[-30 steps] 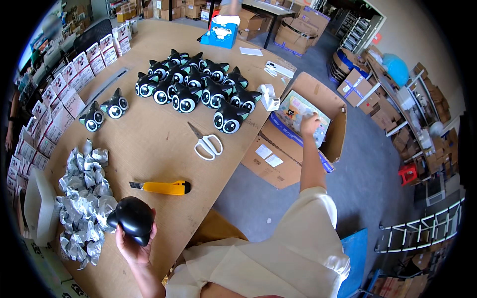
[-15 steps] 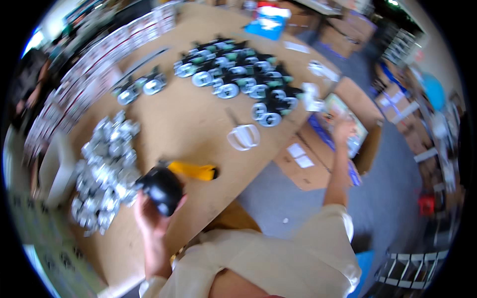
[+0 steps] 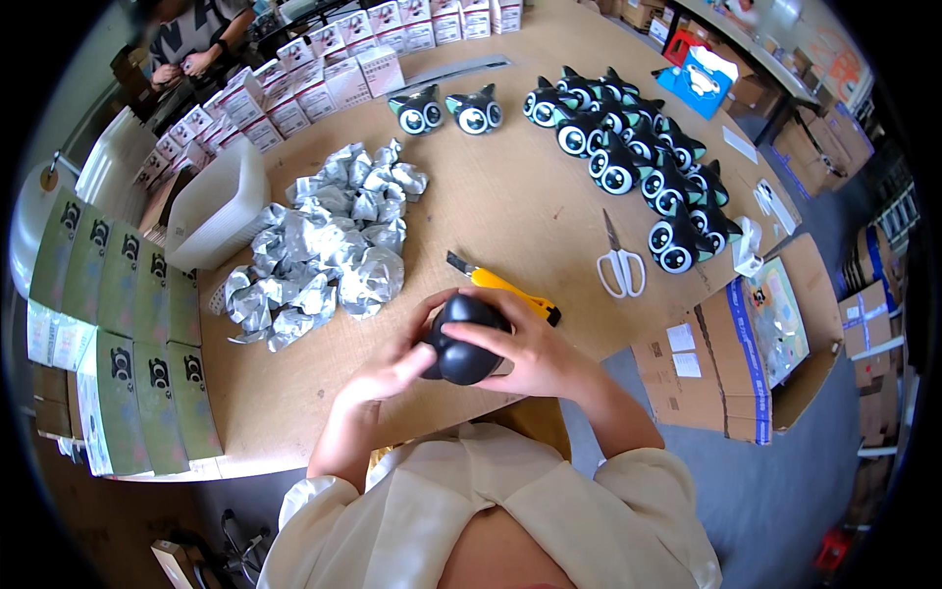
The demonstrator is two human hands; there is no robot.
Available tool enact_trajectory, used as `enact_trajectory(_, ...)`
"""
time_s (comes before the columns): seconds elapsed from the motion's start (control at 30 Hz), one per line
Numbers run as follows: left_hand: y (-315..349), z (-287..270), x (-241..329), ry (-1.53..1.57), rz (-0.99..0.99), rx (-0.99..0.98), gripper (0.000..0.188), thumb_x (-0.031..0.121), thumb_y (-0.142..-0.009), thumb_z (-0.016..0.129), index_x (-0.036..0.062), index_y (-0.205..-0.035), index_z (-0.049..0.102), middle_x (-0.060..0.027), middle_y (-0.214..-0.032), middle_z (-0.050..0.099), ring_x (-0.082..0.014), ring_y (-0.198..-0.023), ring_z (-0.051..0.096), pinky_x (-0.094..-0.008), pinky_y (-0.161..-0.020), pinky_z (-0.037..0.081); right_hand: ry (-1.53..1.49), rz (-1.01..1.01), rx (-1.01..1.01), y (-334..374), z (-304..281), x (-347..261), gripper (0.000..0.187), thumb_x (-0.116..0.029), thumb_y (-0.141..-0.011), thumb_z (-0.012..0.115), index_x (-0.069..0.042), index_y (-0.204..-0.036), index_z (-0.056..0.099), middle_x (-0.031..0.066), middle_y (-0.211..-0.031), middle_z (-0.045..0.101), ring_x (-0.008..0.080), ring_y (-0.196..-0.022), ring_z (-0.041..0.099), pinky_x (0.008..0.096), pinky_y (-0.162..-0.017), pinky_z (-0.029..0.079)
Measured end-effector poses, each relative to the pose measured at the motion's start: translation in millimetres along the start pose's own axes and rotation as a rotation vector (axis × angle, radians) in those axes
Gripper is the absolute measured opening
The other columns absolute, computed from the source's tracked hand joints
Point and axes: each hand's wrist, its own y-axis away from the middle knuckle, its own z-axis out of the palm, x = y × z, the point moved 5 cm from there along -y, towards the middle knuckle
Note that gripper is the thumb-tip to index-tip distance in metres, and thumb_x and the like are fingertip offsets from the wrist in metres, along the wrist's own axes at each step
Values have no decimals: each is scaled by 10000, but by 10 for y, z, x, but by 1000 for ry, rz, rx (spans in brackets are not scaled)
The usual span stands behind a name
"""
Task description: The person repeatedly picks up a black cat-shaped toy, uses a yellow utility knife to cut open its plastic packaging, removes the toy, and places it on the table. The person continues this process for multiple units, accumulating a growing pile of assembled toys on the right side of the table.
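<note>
Gloss runs across the black rounded piece (image 3: 469, 361) you are holding, a smooth, plain dark body that swells into two rounded parts with a crease between them, and a small bulge shows at its left edge. It catches a pale highlight on its upper surface. You have it in both hands, just on your side of the yellow utility knife (image 3: 505, 287) lying on the table (image 3: 491, 211).

Your left hand (image 3: 388, 368) curls round the piece's left side, its thumb, slightly blurred, laid near the bulge. Your right hand (image 3: 545, 353) wraps the opposite side, with one digit stretched across the crease. Both press inward on the piece, so it sits pinched between them.

As for direction, its longer line seems to run from your chest out toward the knife, but your fingers cover so much that you cannot be sure of it. Which end is the front cannot be told either.

Left of the knife lies a heap of crumpled silver wrappers (image 3: 339, 231); right of it, white-handled scissors (image 3: 621, 273) with the blades pointing away from you. Beyond the knife stand two black big-eyed figures (image 3: 478, 110), and farther to its right a close cluster of similar figures (image 3: 616, 167).
</note>
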Motion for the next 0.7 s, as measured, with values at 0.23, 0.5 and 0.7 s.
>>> enact_trajectory(0.23,235,-200,-30,-333,281,249,1158,220,-600,911,51,-1502,204,-75,-1427,352,-216,-1243,413,-356,-1026,354,-1621,395,335,-38,731,345,612,-486,-993,426,-91,-1447,318,61,-1444,413,197,-1291,424,388,-1100,317)
enact_trajectory(0.5,462,-497,120,-235,372,470,958,-33,-553,856,70,-1396,413,-97,-1285,448,-234,-1282,425,-366,-1016,434,-365,132,264,-288,484,231,1094,-364,-694,845,-73,-1513,181,195,-1536,178,334,-1418,230,488,-1097,309)
enact_trajectory(0.7,602,-691,154,-456,338,499,880,45,-553,872,106,-1354,511,-118,-1307,419,-237,-1256,407,-370,-1024,405,-234,131,29,-520,686,39,808,-122,-657,864,-63,-1368,486,141,-1322,541,306,-1186,553,370,-973,471)
